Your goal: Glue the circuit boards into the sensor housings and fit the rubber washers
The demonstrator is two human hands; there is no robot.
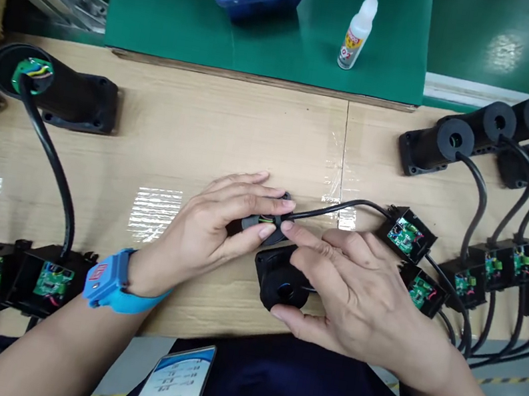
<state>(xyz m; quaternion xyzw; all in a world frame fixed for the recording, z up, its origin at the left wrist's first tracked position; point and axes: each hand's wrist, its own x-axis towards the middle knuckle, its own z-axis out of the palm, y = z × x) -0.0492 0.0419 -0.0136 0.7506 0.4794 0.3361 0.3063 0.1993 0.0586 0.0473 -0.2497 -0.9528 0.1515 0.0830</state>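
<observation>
My left hand (212,223) pinches a small black round cap (274,235) at the end of a black cable (344,205). Thin coloured wires show beside the cap between my thumb and fingers. The index fingertip of my right hand (357,281) touches the cap's right edge. Its thumb and curled fingers close around a black tubular housing (284,288) with a square flange, lying just below the cap. The cable runs right to an open black box (408,234) with a green circuit board inside. My right fingers partly cover the housing.
At right, several black housings (438,146) connect by cables to boxes with circuit boards (468,283). Another housing (76,95) and open boxes (45,280) stand at left. A blue bin (267,2) and a white glue bottle (356,36) sit on the raised green mat (174,7).
</observation>
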